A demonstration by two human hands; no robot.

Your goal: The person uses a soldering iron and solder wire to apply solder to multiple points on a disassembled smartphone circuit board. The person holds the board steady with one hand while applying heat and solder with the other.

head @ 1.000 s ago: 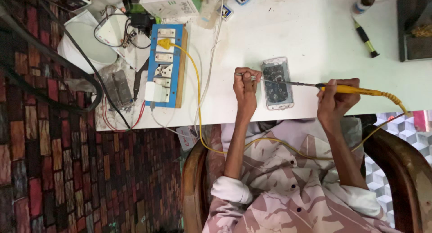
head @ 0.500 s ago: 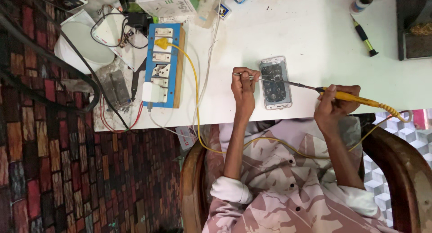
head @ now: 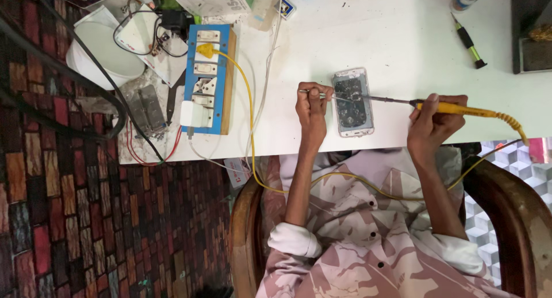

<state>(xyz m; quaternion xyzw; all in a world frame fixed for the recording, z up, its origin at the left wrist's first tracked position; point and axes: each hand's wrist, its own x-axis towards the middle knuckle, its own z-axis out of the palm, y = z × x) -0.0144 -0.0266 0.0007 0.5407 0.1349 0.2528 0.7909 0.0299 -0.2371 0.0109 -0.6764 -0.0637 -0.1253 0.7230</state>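
I see the opened phone (head: 352, 102) lying face-down near the white table's (head: 391, 39) front edge, its back off and its insides grey and smeared; my left hand (head: 313, 111) is closed around thin tweezers (head: 315, 92) that reach its left edge; my right hand (head: 432, 122) grips a yellow soldering iron (head: 460, 109), tip on the phone's upper part; a blue switchboard (head: 207, 79) sits well to the left, a green screwdriver (head: 468, 42) lies apart, upper right; nothing blocks the phone.

Yellow-handled soldering iron (head: 454, 109), white table (head: 391, 39), blue switchboard (head: 208, 79), red-brown patchwork floor (head: 63, 217).
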